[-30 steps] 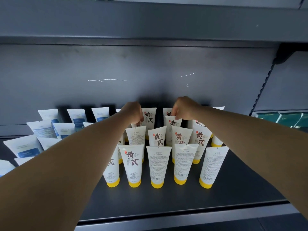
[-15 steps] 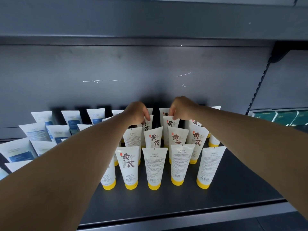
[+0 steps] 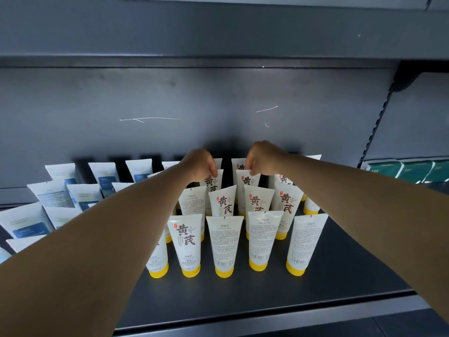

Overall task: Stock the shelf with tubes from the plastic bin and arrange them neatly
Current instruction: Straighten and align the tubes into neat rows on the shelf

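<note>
Head view showed both arms stretched deep into the shelf (image 3: 352,276), reaching over the front rows to the back ones. Left hand (image 3: 198,164) curled, pinching the flat top edge of a back-row tube (image 3: 213,182) between thumb and fingers (image 3: 214,171); right hand (image 3: 263,158) likewise curled, pinching the crimp of the neighbouring tube (image 3: 247,183). Both tubes stood cap-down, near the rear wall, close side by side with a narrow dark gap between. Best handled, by this reading, with a light grip at the crimp only: turned so the printed front faced out, nudged into line with the tubes (image 3: 222,205) ahead, then let go straight upward so nothing tipped. Forearms passed low above the front row (image 3: 224,244), so wrists better kept high on the way out; tall narrow tubes on small yellow caps looked easy to topple in a chain. Several front tubes showed their backs, probably wanting a turn afterwards. Blue-labelled tubes (image 3: 83,198) stood further left, untouched. Plastic bin nowhere in sight. Palms faced down and knuckles up.
</note>
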{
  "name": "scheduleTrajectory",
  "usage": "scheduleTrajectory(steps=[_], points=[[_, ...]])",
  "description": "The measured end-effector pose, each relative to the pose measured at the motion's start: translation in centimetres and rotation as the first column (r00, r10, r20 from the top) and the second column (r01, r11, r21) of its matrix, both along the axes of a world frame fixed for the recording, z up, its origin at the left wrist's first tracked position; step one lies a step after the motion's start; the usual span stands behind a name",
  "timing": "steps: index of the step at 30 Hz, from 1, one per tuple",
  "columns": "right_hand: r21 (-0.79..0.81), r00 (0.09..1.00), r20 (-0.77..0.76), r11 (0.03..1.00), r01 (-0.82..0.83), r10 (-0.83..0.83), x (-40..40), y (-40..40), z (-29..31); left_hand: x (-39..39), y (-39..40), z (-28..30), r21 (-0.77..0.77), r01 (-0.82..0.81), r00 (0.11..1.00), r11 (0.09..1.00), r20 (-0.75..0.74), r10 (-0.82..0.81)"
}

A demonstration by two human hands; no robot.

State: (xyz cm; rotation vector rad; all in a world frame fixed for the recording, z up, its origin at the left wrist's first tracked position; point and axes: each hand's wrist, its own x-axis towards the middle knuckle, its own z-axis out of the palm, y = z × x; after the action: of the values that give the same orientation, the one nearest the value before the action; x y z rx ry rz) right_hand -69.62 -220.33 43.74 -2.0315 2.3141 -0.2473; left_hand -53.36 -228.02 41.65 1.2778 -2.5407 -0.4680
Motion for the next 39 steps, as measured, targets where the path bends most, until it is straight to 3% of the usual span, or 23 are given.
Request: scheduleTrajectory(steps=[27, 39], points=[[0.024, 1.0, 0.006, 1.0, -0.011, 0.011, 0.1, 0.2, 0.3, 0.1, 0.0, 0.4, 0.007, -0.054, 0.994, 0.999, -0.093, 0.054], [-0.083, 0.999, 0.003, 0.996, -0.036, 0.036, 1.8, 1.5, 0.8, 5.3, 1.3, 1.3, -0.022, -0.151, 0.968, 0.988, -0.206, 0.143]])
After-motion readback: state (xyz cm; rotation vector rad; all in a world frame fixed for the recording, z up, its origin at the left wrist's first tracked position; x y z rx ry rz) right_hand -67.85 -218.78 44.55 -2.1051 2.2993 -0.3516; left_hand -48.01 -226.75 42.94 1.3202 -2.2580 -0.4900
